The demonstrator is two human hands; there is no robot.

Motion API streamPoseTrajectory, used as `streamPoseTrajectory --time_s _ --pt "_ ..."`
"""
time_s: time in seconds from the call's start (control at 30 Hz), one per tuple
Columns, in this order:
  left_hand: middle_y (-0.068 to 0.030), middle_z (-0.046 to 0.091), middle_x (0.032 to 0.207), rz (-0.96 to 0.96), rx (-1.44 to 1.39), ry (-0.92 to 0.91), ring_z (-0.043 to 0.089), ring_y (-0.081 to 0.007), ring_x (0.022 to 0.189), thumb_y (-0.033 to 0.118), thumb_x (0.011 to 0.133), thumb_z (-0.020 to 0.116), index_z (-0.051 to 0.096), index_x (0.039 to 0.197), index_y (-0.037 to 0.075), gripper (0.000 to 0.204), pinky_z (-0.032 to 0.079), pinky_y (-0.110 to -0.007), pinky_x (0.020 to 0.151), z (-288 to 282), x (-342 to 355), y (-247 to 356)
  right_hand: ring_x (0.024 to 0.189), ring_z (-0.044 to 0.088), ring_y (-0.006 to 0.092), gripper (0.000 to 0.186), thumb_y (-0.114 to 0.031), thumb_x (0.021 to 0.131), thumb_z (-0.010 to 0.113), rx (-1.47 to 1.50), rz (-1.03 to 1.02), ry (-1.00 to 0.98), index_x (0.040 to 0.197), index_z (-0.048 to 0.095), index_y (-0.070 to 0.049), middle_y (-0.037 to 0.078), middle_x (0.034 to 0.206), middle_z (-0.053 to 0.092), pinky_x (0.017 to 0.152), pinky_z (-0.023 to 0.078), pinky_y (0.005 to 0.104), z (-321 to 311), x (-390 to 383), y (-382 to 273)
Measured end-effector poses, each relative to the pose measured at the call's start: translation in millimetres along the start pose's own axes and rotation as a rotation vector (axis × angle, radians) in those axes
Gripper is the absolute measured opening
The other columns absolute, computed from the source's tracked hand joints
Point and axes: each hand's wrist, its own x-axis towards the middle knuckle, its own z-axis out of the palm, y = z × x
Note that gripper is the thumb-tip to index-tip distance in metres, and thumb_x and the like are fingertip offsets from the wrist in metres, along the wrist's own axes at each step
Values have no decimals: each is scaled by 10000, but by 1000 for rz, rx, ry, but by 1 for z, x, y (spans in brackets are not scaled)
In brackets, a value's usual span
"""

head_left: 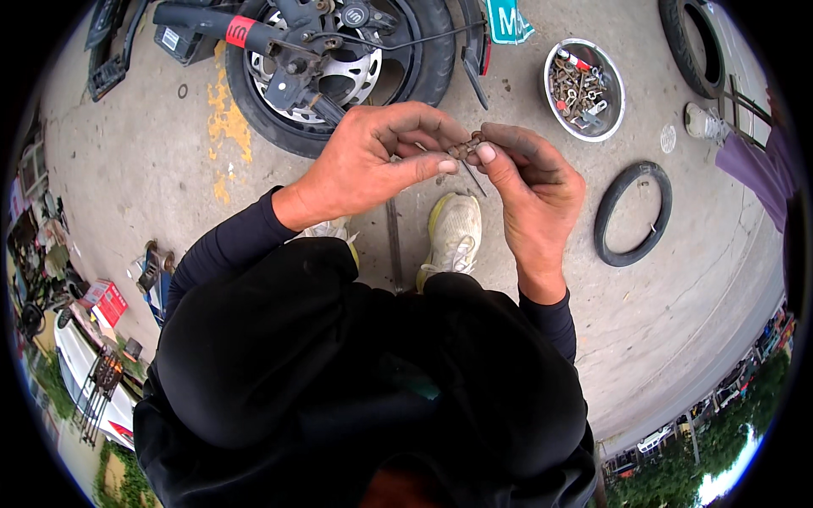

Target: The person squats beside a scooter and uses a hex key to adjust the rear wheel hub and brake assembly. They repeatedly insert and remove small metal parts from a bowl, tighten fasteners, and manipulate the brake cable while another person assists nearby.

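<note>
Small rusty brown hardware [464, 151], which looks like a bolt with nuts on it, is held up above the ground between my two hands. My right hand [538, 190] pinches its right end between thumb and index finger. At its left end are the thumb and fingertips of my left hand [364, 157], closed around it. Dark grime covers the fingertips. Just beyond my hands lies a motorcycle wheel [432, 55] with a black tyre and a silver brake disc, still joined to a fork leg [199, 17] with a red band.
A metal bowl [622, 85] of loose bolts and small parts stands at the far right. Nearby are a black rubber ring [603, 229] and a tyre [716, 76]. A flat metal bar [394, 245] lies between my shoes [457, 229]. Another person's purple-clad leg [754, 173] shows at right.
</note>
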Motion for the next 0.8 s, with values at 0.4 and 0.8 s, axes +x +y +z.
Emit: streamPoseTrajectory --time_s 0.4,0.8 --pt "-98 742 1086 -13 11 87 730 -150 993 45 935 761 689 1183 -38 271 602 -280 860 1 -1 -1 906 705 130 173 -19 950 742 132 157 -41 1115 727 33 96 1010 747 765 560 264 6 2 0" --pt "-97 689 1175 169 136 163 722 -194 1032 25 881 789 722 1160 11 287 638 -333 889 -19 -3 8 903 703 132 167 -5 959 726 -93 30 -78 1118 712 46 92 1028 741 778 548 250 27 12 -6"
